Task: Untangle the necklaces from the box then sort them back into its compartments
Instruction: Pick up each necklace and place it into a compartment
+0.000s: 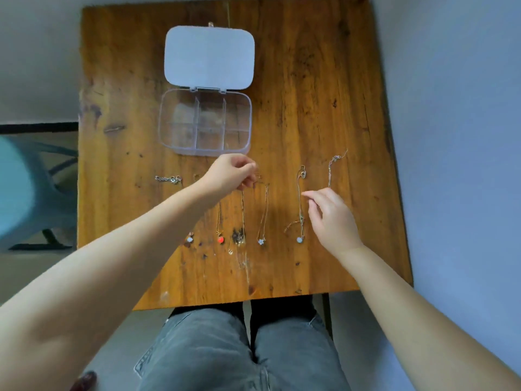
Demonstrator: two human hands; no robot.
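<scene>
- My left hand [231, 173] is curled, thumb and forefinger pinching the top end of a thin chain [243, 210] that trails back toward me from it, down to a dark spot on the tabletop [324, 80].
- My right hand [329, 218] hovers loosely spread, forefinger stretched out, pinching nothing; the pale-stone necklace [300, 204] lies just to its left.
- The other necklaces lie in separate lines between and beside my hands: the red-pendant one [220, 240] is below my left hand.
- The clear box [205, 124] stands open just beyond my left hand, its compartments seemingly bare.
- I judge untangling nearly finished; sorting comes next, so each chain needs lifting without snagging its neighbour.
</scene>
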